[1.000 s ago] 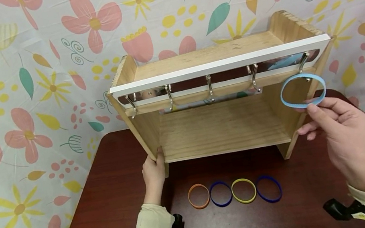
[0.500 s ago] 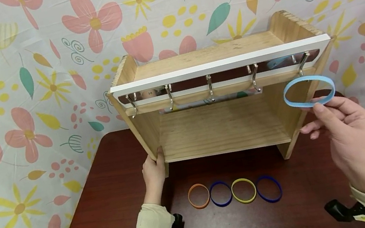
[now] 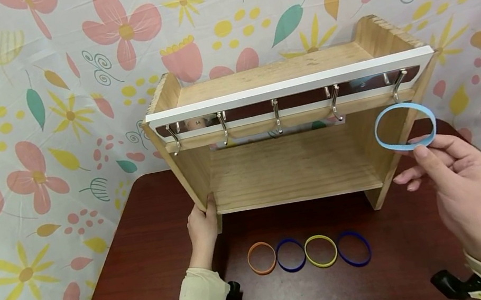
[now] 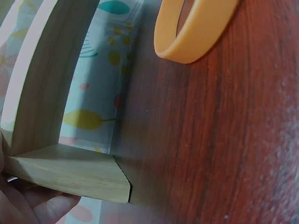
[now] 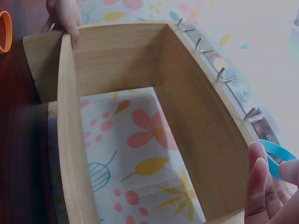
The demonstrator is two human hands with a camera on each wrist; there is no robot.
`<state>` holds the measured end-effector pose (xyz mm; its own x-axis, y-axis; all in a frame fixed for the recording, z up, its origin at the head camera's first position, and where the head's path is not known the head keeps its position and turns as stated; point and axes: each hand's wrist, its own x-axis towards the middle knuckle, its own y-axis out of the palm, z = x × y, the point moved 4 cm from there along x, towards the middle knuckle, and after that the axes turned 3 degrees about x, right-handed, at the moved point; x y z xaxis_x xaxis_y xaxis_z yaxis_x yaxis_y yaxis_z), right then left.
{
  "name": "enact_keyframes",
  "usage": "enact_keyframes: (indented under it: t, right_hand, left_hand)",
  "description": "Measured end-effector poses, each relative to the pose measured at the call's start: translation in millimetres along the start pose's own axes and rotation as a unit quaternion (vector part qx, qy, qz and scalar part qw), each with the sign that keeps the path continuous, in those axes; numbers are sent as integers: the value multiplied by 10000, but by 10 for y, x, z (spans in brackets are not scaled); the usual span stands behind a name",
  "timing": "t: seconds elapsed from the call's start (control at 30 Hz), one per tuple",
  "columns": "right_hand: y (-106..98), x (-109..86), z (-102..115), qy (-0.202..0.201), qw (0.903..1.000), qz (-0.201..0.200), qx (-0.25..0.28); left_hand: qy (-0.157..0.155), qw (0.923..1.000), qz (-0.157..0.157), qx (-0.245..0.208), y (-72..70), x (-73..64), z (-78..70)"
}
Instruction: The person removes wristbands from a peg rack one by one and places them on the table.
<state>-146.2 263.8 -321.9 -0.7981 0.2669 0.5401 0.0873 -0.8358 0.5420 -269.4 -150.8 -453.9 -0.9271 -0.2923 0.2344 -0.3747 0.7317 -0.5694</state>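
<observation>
My right hand (image 3: 470, 190) pinches a light blue silicone wristband (image 3: 398, 146) between thumb and fingers, holding it up just below and in front of the rightmost metal hook (image 3: 398, 84). That hook belongs to a white-edged rail (image 3: 248, 111) across the front of a small wooden shelf (image 3: 292, 170). My left hand (image 3: 203, 229) grips the lower part of the shelf's left side, its thumb on the front edge. In the right wrist view, the blue band (image 5: 275, 148) shows between the fingertips, close to the rail.
On the dark red table (image 3: 139, 286) before the shelf lie an orange wristband (image 3: 264, 273), a dark blue one (image 3: 293, 270), a yellow one (image 3: 324, 265) and another dark blue one (image 3: 357, 264), in a row. A flowered cloth (image 3: 60, 58) hangs behind.
My right hand has drawn the light blue wristband slightly right and down, away from the rightmost hook. The left hand, the shelf and the bands on the table stay put.
</observation>
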Motion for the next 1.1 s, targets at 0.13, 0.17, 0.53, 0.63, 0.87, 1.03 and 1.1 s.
enact_keyframes:
  t: [0.13,0.17,0.53,0.63,0.87,1.03,1.1]
  right_hand:
    - [6,-6,19,-62,10000,-56,-13]
    - [4,-6,24,-69,9999,-84,-31]
    - [-32,-26,64,-114,9998,-99,-111]
    - [-65,-45,68,-42,9999,-84,-143]
    - [-151,-116,66,273,9940,-213,-1041]
    - [-234,-153,16,551,9933,74,-1013]
    - [-265,-169,-9,664,9917,67,-1098]
  left_hand:
    - [25,10000,-21,-3,-3,-1,-1]
    - [34,10000,-22,-1,-3,-1,-1]
    - [30,10000,-16,33,6,2,7]
    - [20,10000,-8,31,7,0,5]
    - [36,10000,8,12,6,-2,0]
    - [45,10000,-16,7,2,-2,-4]
    - [45,10000,-13,-9,2,-2,-2]
